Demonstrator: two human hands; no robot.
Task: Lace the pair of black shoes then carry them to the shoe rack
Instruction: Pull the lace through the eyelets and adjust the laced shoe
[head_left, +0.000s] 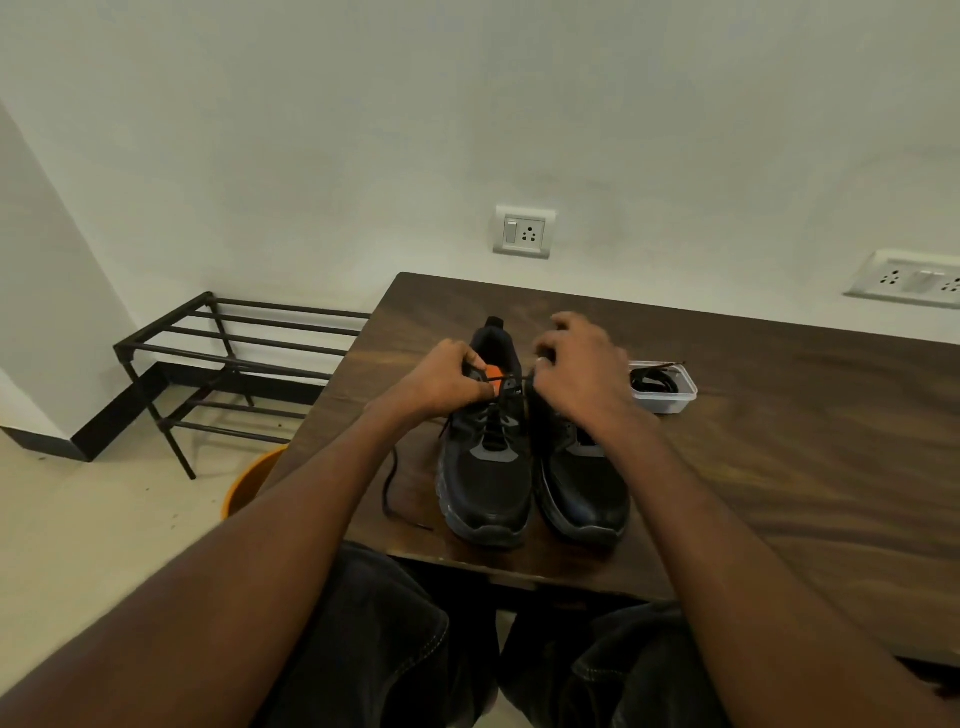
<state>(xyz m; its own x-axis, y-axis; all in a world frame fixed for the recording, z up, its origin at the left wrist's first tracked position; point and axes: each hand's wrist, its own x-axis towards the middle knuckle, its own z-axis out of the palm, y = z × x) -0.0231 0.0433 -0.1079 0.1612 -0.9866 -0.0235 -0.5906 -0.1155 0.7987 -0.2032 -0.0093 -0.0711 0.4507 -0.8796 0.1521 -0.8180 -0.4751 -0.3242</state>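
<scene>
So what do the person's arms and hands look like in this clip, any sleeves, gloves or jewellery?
Both forearms are bare up to the frame edge: no sleeves, gloves or watch show. The left hand is bare, with no ring visible. The right hand seems to wear a small pale ring on one finger, though it is too small to be sure. Below the table, dark trousers with pale seam stitching cover the legs.

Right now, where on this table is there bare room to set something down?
Free: the wooden table right of the right shoe, nearer than the plastic container; also the strip behind the shoes. Crowded: left edge, where the loose lace trails beside the left shoe.
</scene>
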